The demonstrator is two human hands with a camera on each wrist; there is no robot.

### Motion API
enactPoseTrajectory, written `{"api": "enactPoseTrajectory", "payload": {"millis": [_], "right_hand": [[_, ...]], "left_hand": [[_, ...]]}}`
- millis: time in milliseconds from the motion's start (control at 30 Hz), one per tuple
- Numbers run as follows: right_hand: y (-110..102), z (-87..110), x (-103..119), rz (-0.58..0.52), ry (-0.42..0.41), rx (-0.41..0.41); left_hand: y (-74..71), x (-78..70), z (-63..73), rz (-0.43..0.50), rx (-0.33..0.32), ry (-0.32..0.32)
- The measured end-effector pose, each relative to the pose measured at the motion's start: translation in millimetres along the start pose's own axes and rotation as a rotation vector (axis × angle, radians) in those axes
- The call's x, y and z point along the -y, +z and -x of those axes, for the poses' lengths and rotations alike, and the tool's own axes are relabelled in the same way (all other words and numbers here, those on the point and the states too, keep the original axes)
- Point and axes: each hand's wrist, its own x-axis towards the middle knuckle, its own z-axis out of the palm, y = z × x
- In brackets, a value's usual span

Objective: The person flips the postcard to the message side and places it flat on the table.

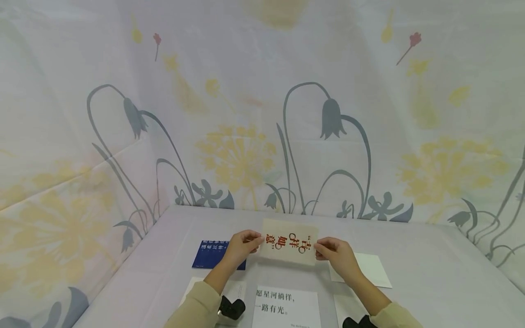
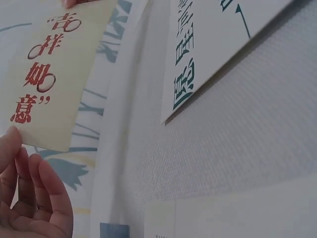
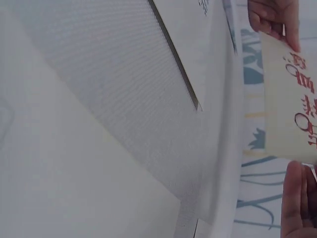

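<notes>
A cream card (image 1: 289,242) with red Chinese characters is held up above the table, turned sideways in the head view. My left hand (image 1: 243,248) pinches its left edge between thumb and fingers. At the opposite edge, my right hand (image 1: 337,256) pinches it the same way. The left wrist view shows the card (image 2: 54,74) with its lettering upright, the left thumb over its bottom end. In the right wrist view the right hand's fingers (image 3: 293,193) show beside the card's near edge, and the left hand (image 3: 277,20) grips the far end.
On the white table (image 1: 151,278) lie a dark blue card (image 1: 209,256) at left and a white card with black characters (image 1: 285,307) in front. Pale cards lie under the left forearm (image 1: 235,291) and at right (image 1: 374,269). Flower-printed cloth (image 1: 254,114) hangs behind.
</notes>
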Motion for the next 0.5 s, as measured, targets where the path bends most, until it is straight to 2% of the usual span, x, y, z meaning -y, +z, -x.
{"api": "enactPoseTrajectory", "payload": {"millis": [133,500], "right_hand": [[0.1,0.3,1.5,0.033,0.018,-0.017],[0.3,-1.1,0.6,-0.151,0.067,0.035]], "left_hand": [[-0.6,0.8,-0.1,-0.005,-0.006,-0.002],[-4.2,4.4,-1.7,0.046,0.025,-0.059]]}}
